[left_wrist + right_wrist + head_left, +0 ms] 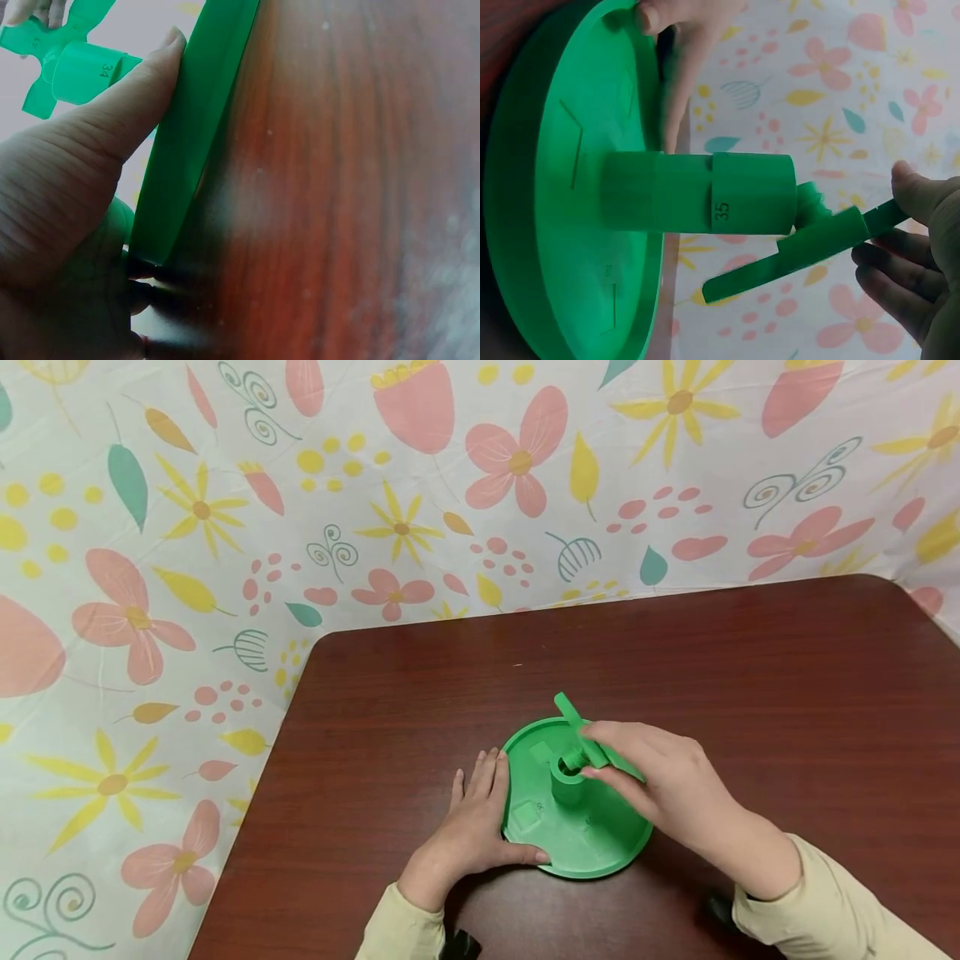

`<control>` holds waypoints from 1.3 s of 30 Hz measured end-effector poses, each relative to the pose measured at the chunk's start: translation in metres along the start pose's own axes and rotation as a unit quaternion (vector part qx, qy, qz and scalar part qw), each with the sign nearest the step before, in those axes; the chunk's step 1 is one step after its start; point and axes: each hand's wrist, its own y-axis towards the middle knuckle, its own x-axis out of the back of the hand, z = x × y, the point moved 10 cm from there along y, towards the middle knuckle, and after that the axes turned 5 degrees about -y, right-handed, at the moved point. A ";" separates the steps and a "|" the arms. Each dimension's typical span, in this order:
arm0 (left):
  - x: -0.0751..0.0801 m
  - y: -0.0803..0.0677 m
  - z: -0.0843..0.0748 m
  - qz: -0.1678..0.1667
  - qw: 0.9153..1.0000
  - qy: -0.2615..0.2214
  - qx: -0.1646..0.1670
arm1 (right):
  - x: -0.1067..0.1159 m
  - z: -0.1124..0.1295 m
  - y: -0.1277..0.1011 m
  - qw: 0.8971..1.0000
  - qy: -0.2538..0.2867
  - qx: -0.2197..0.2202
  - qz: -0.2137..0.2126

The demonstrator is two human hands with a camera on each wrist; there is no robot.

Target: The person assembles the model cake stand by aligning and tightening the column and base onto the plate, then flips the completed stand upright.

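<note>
We found the green disc lying flat on the dark wooden table, its short central post standing upright. Our left hand lay flat beside the disc's left rim, fingers straight and close together, thumb pressed against the near edge to steady it. Our right hand pinched the green bladed piece between thumb and fingertips, holding it right over the post. In the right wrist view a collar marked 35 already sat seated around the post, and the bladed piece's stub met the collar's top end; we could not tell how deep it went. We judged the assembly well advanced, with the bladed piece perhaps not fully seated. A floral cloth hung behind.
</note>
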 end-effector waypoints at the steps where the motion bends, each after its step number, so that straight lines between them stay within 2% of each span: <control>1: 0.000 0.000 0.000 0.001 1.000 -0.002 0.001 | 0.000 0.005 0.001 1.000 -0.009 0.018 -0.007; 6: 0.001 0.000 -0.001 0.002 1.000 -0.007 0.001 | -0.002 0.023 0.005 0.996 -0.035 0.076 -0.004; 12: 0.001 0.000 -0.001 0.004 1.000 -0.010 0.000 | -0.010 0.042 0.007 0.991 -0.032 0.126 0.015; 21: -0.001 -0.001 0.000 0.006 1.000 -0.008 0.003 | -0.046 0.054 -0.015 0.978 -0.043 0.158 0.128; 25: -0.002 0.000 0.001 0.005 1.000 -0.005 0.005 | -0.054 0.057 -0.021 0.975 -0.056 0.161 0.142; 28: -0.001 -0.001 0.001 0.001 1.000 -0.005 0.003 | -0.053 0.055 -0.019 0.978 -0.040 0.153 0.133; 32: 0.000 -0.001 0.000 -0.005 1.000 0.002 -0.003 | -0.043 0.043 -0.008 0.987 0.003 0.120 0.103; 36: 0.002 -0.001 -0.001 -0.011 1.000 0.009 -0.006 | -0.031 0.012 0.003 0.995 0.030 0.039 0.084; 39: 0.002 -0.001 -0.001 -0.013 1.000 0.009 -0.006 | -0.027 -0.017 0.003 0.993 0.047 -0.049 0.096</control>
